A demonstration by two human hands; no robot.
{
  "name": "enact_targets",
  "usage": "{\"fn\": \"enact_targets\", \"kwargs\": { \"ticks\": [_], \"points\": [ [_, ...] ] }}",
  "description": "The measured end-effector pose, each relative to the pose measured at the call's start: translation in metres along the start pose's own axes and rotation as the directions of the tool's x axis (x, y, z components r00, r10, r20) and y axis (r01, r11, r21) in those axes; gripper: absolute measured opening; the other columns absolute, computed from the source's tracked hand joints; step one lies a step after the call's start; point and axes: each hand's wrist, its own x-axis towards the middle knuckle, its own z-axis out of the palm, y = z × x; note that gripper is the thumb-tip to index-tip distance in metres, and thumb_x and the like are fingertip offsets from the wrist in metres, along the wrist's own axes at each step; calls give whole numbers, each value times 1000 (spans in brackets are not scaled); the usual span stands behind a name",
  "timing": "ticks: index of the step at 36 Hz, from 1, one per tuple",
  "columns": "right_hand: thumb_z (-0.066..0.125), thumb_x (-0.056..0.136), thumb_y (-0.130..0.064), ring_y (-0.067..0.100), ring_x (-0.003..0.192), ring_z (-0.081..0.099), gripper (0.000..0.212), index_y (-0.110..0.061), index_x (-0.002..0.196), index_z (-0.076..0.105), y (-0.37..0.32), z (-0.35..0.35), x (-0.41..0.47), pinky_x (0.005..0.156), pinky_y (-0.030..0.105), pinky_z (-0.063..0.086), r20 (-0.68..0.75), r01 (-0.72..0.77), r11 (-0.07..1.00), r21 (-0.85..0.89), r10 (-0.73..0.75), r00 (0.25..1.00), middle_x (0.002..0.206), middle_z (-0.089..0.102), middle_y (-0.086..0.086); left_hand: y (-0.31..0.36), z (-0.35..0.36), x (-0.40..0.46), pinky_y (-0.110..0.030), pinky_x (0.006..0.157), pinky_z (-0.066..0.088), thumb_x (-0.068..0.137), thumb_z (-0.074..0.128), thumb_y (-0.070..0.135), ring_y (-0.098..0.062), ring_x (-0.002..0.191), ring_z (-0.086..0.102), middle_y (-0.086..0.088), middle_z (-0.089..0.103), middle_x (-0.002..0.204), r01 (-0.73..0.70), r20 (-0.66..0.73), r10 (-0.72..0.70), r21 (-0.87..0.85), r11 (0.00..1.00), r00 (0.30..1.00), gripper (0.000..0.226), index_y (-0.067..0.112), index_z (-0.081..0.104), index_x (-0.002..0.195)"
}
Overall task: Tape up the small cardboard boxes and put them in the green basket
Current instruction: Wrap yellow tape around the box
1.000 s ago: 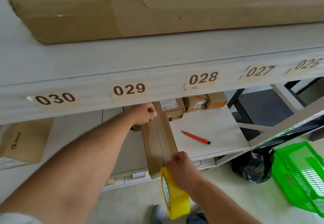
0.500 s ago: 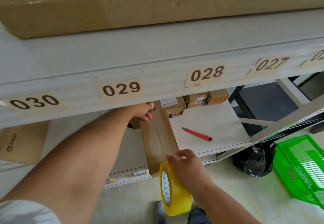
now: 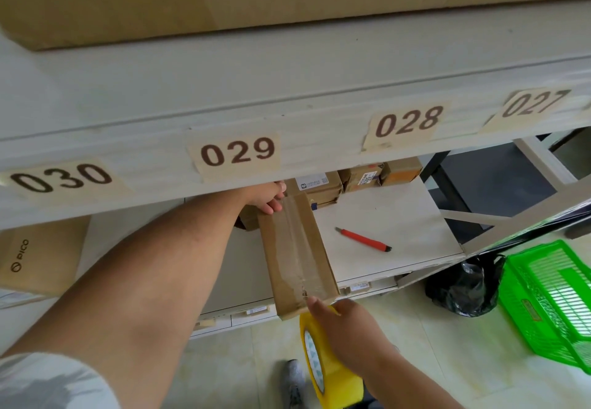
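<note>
Pinning the box [image 3: 295,255] on the shelf [image 3: 393,216] left of the red knife [image 3: 363,239], left hand [image 3: 267,199] pressing its far end, right hand [image 3: 347,333] gripping the tape roll [image 3: 319,373] at its near edge — light, stiff cardboard, likely best grabbed by the long sides.

A long flat brown cardboard box [image 3: 295,255] lies on the white shelf, its near end sticking out over the edge. A strip of clear tape runs down its top. A fat roll of yellow tape [image 3: 326,367] is at that near end. The green basket [image 3: 556,300] sits on the floor to the right, well apart
</note>
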Motion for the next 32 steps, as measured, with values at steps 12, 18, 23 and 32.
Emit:
{"fn": "enact_targets", "kwargs": {
  "ticks": [12,18,23,32],
  "points": [
    [41,102,-52,19,67,52,47,-25,65,49,-2,12,13,69,31,46,7,53,999,-2,-53,999,66,52,-4,-1,-4,3,-20,61,50,107,38,19,-10,69,63,-3,62,105,-47,-50,53,122,991,997,17,11,54,108],
    [43,101,-51,18,64,50,46,-24,63,50,1,14,16,65,31,45,-7,60,998,-29,-60,998,64,51,-5,-1,-5,1,-14,53,48,108,35,18,-8,68,59,0,59,93,-40,-10,41,89,995,999,16,10,50,109],
    [38,101,-47,15,65,55,43,-22,70,55,3,18,21,63,31,44,-17,65,990,-125,-68,998,69,57,-6,-1,-5,2,-15,53,44,106,38,15,-8,65,55,4,55,84,-56,-13,58,91,994,998,17,19,49,95],
    [42,99,-46,21,74,63,40,-20,79,66,0,19,19,66,33,48,-38,36,994,-99,-40,998,73,65,-3,-6,-9,3,-23,61,49,107,39,16,-12,68,62,0,60,93,-60,-23,62,88,994,998,14,16,49,96]
  ]
}}
